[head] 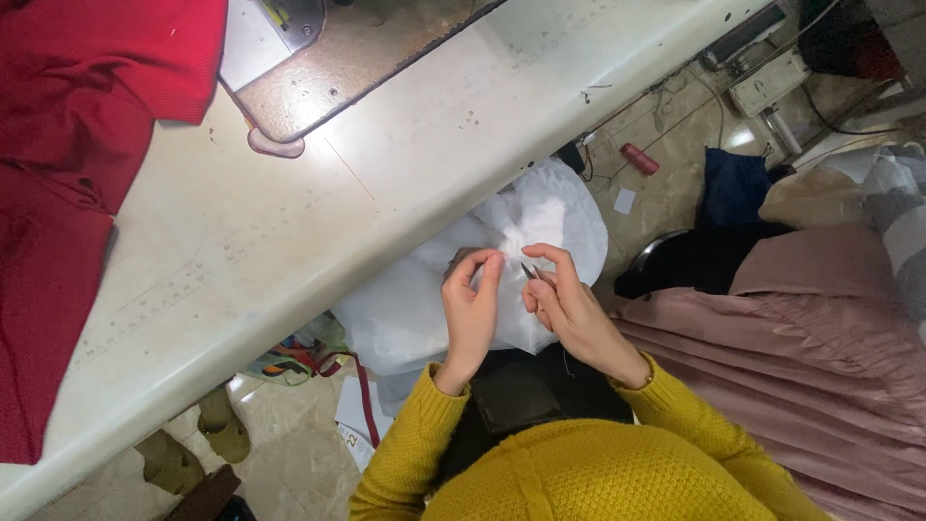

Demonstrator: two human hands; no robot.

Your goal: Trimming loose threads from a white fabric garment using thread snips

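Our pale tabletop slants above the white cloth — red fabric far left of it. Our left hand pinches the cloth; our right hand — fingers closed — holds small snips against it.

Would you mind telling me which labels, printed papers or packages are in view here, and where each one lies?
Printed sheet: white paper with dark print, on the floor below the table edge, left of the yellow sleeve.
Paper slip: small blank-looking white rectangle on the floor, near the red spool.
No screens or signs show.
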